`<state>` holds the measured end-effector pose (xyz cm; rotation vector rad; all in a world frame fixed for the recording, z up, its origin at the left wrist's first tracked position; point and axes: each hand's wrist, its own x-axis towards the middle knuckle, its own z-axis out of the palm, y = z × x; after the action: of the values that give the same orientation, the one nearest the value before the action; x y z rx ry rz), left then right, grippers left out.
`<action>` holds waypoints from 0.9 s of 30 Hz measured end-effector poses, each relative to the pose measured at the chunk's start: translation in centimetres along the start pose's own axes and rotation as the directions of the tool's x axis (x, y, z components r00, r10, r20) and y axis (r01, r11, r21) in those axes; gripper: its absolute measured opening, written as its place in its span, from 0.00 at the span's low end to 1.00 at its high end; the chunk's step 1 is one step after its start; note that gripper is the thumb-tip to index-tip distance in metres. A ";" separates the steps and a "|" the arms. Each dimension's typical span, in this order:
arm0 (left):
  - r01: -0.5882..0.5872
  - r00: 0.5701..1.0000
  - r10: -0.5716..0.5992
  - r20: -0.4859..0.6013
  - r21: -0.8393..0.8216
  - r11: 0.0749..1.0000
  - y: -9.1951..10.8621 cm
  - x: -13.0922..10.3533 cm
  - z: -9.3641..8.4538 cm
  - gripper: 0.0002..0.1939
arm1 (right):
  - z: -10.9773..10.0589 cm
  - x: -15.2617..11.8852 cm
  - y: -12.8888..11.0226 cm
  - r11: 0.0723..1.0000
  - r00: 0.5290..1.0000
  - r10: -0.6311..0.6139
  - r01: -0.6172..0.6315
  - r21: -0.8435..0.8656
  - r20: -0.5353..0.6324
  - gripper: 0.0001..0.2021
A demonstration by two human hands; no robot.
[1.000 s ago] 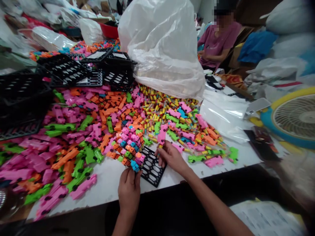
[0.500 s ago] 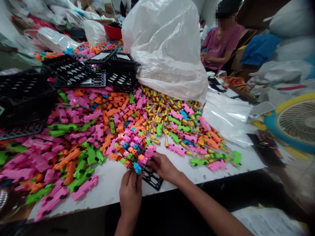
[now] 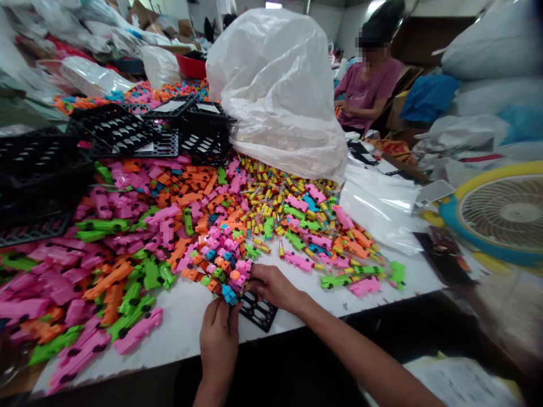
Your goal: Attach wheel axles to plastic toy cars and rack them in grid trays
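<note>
A black openwork plastic tray point(image 3: 259, 312) lies at the table's front edge, its far part covered by a cluster of small toy figures point(image 3: 223, 254) in pink, orange, blue and green. My left hand point(image 3: 219, 333) pinches a blue toy figure point(image 3: 229, 294) at the cluster's near end. On the other side, my right hand point(image 3: 274, 287) is closed, fingers curled over the tray beside a pink toy figure point(image 3: 240, 272). What its fingertips grip is hidden.
Pink, green and orange toy cars point(image 3: 102, 226) heap on the left, with black trays point(image 3: 114, 133) stacked behind. Small yellow-and-red tubes point(image 3: 271, 192) spill below a big clear plastic bag point(image 3: 275, 96). A fan point(image 3: 509, 212) stands right; a person in pink point(image 3: 371, 90) sits beyond.
The view has shifted, so the scene sits slightly lower and further left. Both hands stay at the same toy cluster and tray, with hardly any change in grip.
</note>
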<state>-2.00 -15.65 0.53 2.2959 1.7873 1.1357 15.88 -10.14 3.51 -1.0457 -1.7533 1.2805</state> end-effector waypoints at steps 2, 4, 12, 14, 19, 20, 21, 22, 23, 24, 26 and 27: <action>0.005 1.000 -0.005 0.007 0.004 1.000 0.1 0.0 0.0 0.09 | -0.2 0.2 -0.3 0.999 1.000 -0.003 0.004 -0.045 0.026 0.09; 0.006 1.000 -0.006 0.014 0.002 1.000 -0.1 -0.1 0.0 0.10 | -0.5 0.5 -0.6 0.998 0.997 -0.010 0.014 -0.054 0.075 0.09; 0.012 1.000 -0.012 0.010 0.004 1.000 -0.8 -0.1 0.4 0.13 | -0.5 0.7 -0.9 0.973 0.989 -0.130 0.141 -0.183 0.072 0.05; 0.019 1.000 -0.019 0.017 0.009 1.000 -0.8 -0.1 0.4 0.14 | -0.9 0.4 -0.9 0.968 0.987 -0.127 0.144 -0.203 0.093 0.06; 0.039 0.999 -0.039 0.015 -0.020 0.999 -0.7 -0.1 0.3 0.15 | -6.4 -0.3 -1.2 0.925 0.878 -0.125 -0.066 -0.375 -0.463 0.09; 0.042 0.999 -0.041 0.018 -0.031 0.999 -0.8 -0.1 0.3 0.15 | -8.2 -0.1 -1.4 0.874 0.806 -0.128 -0.185 -0.450 -0.579 0.10; 0.042 0.999 -0.041 0.025 -0.037 0.998 -0.8 0.0 0.4 0.15 | -10.1 0.1 -1.6 0.789 0.750 -0.122 -0.325 -0.522 -0.650 0.10; 0.040 0.999 -0.039 0.029 -0.038 0.998 -0.9 0.0 0.4 0.14 | -11.9 0.5 -1.9 0.669 0.718 -0.107 -0.459 -0.584 -0.687 0.10; 0.036 0.999 -0.035 0.028 -0.037 0.999 -0.9 0.1 0.5 0.14 | -13.5 0.9 -2.2 0.545 0.721 -0.080 -0.547 -0.636 -0.688 0.10; 0.031 0.999 -0.030 0.024 -0.037 0.999 -1.0 0.2 0.5 0.13 | -14.8 1.3 -2.5 0.442 0.733 -0.042 -0.596 -0.670 -0.679 0.10; 0.022 1.000 -0.021 0.015 -0.035 0.999 -0.9 0.4 0.4 0.13 | -16.5 1.9 -3.2 0.339 0.762 0.027 -0.615 -0.712 -0.647 0.09; 0.013 1.000 -0.012 0.017 -0.033 0.999 -0.8 0.4 0.3 0.12 | -16.7 2.0 -3.4 0.325 0.770 0.045 -0.614 -0.719 -0.637 0.08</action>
<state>-2.52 -14.88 0.21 2.2663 1.7612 1.1324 29.24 -2.53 11.19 -2.2704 -1.7739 -0.0436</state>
